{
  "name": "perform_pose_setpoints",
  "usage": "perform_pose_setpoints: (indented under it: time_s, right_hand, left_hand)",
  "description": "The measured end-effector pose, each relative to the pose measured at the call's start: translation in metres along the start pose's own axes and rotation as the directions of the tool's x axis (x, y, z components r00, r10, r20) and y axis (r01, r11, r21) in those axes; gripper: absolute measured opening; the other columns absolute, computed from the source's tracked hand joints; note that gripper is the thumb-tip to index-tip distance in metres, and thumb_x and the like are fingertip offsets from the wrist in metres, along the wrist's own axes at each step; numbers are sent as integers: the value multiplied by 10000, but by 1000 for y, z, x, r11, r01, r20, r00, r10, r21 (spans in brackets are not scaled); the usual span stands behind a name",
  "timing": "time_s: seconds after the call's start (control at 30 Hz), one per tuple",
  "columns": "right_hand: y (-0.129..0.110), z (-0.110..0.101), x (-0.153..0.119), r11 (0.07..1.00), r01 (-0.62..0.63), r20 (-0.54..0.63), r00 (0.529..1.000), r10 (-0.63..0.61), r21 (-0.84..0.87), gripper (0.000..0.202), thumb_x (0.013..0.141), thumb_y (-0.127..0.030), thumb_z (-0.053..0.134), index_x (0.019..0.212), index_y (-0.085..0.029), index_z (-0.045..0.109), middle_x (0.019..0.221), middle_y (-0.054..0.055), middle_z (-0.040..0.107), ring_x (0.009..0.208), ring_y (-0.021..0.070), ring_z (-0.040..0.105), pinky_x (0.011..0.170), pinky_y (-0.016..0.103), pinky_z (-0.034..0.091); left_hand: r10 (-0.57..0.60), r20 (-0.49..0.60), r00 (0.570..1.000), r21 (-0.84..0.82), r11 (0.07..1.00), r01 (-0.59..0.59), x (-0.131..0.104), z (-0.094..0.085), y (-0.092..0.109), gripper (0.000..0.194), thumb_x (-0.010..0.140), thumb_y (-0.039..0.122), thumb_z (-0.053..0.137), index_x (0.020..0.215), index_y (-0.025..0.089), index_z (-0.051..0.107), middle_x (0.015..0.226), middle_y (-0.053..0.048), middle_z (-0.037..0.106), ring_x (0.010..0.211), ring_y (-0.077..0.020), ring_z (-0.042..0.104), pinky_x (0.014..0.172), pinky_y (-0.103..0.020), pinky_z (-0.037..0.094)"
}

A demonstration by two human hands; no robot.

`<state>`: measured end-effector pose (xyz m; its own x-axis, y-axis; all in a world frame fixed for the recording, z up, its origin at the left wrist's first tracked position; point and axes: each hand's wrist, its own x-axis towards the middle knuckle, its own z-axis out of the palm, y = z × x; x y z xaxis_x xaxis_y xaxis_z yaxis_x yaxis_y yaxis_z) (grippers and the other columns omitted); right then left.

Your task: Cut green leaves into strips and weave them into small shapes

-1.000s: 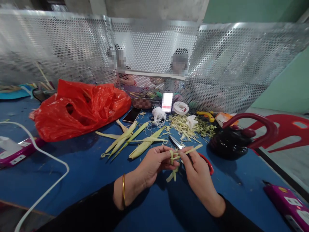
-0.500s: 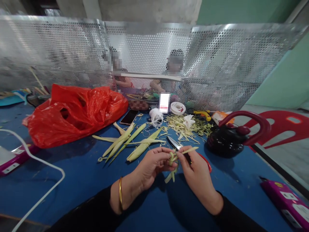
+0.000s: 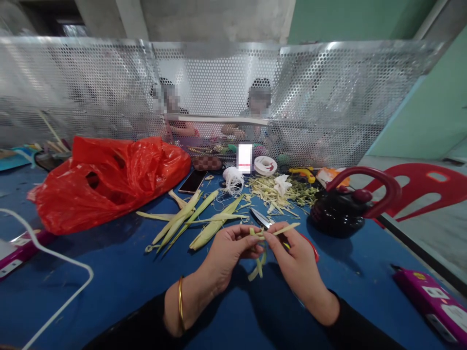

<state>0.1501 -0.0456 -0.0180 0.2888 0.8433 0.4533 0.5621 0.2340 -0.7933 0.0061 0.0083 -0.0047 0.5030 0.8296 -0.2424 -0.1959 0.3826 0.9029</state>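
Observation:
Between my two hands is a folded pale green corn husk strip (image 3: 260,265), its split ends hanging down. My left hand (image 3: 229,250) is closed, pinching the strip's folded part between thumb and fingers. My right hand (image 3: 294,257) is closed too, its thumb and forefinger pinching the strip's long end, which points to the right. Partly hidden behind my right hand lie scissors (image 3: 260,217) with red handles. Several corn husks (image 3: 217,224) rest on the blue table just beyond my left hand.
At the left lies a red plastic bag (image 3: 109,184), with a phone (image 3: 192,181) beside it. White string (image 3: 233,180), a ribbon roll (image 3: 265,165) and husk scraps (image 3: 268,192) sit at the back. A black kettle (image 3: 337,214) stands right; purple power strips (image 3: 430,306) flank the table. Two people sit behind the perforated divider (image 3: 219,73).
My fingers have shifted on the husk strip; its long end now lies across the fold, nearer level. The whole view has tilted and shifted slightly.

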Motion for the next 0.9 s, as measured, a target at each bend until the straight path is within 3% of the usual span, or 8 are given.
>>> perform_pose_setpoints:
  time_s: [0.1, 0.23, 0.3, 0.37, 0.43, 0.53, 0.67, 0.9]
  right_hand:
    - [3, -2, 5, 991, -19, -51, 998, 26, 130, 139, 831, -331, 610, 774, -204, 607, 821, 36, 634, 784, 197, 597, 729, 315, 459]
    - [10, -6, 10, 906, -259, -96, 947, 307, 336, 220, 775, -403, 671, 835, -195, 631, 788, 36, 645, 741, 201, 605, 669, 319, 485]
    - [12, -8, 11, 912, -266, -183, 925, 332, 312, 270, 747, -390, 699, 914, -192, 624, 836, 45, 659, 779, 212, 616, 684, 328, 504]
    - [11, -9, 11, 986, -112, -279, 950, 143, 122, 269, 764, -342, 685, 981, -195, 623, 960, 76, 663, 890, 240, 623, 766, 369, 515]
    - [8, -10, 10, 974, 168, -229, 953, -199, -149, 201, 822, -258, 628, 1017, -209, 635, 1071, 102, 646, 1014, 260, 606, 865, 411, 494]
    - [2, -10, 8, 728, 542, 57, 816, -575, -419, 270, 867, -99, 535, 1074, -227, 652, 1172, 106, 642, 1173, 273, 546, 989, 445, 413]
    - [-3, -12, 6, 489, 665, 243, 700, -671, -564, 346, 869, -61, 545, 1158, -221, 646, 1240, 87, 659, 1237, 285, 510, 1097, 494, 254]
    - [-2, -16, 4, 426, 778, 313, 593, -742, -462, 195, 889, -80, 569, 987, -204, 683, 1018, 22, 760, 1070, 229, 624, 1116, 454, 217]
  left_hand:
    - [15, -13, 1000, 7, 1000, -15, 0, 0, 3, 269, 694, 262, 783, 895, 104, 700, 704, -50, 698, 617, -110, 642, 567, -183, 504]
    - [20, -67, 998, 0, 1000, -20, 1, -1, 6, 231, 700, 232, 771, 884, 110, 703, 740, -60, 709, 603, -110, 649, 482, -159, 465]
    - [10, -97, 995, -14, 1000, -12, 3, -2, 7, 216, 708, 217, 756, 890, 113, 699, 798, -78, 721, 604, -114, 657, 415, -143, 414]
    - [-9, -118, 993, -43, 999, 4, 4, -3, 8, 200, 721, 205, 737, 893, 114, 693, 838, -91, 725, 598, -115, 662, 364, -131, 356]
    - [-36, -120, 992, -90, 996, 26, 5, -4, 10, 178, 725, 185, 725, 881, 110, 686, 850, -91, 722, 571, -105, 652, 335, -126, 304]
    - [-95, -82, 992, -183, 980, 79, 6, -6, 11, 149, 722, 151, 718, 857, 110, 669, 791, -52, 701, 533, -83, 621, 325, -127, 256]
    - [-199, 34, 979, -309, 930, 200, 8, -8, 8, 42, 760, 106, 640, 801, 110, 636, 616, 11, 601, 502, -70, 573, 384, -132, 314]
    - [-266, 202, 943, -352, 878, 323, 12, -8, -1, 15, 729, 101, 633, 728, 103, 619, 597, 12, 567, 450, -39, 496, 455, -140, 375]
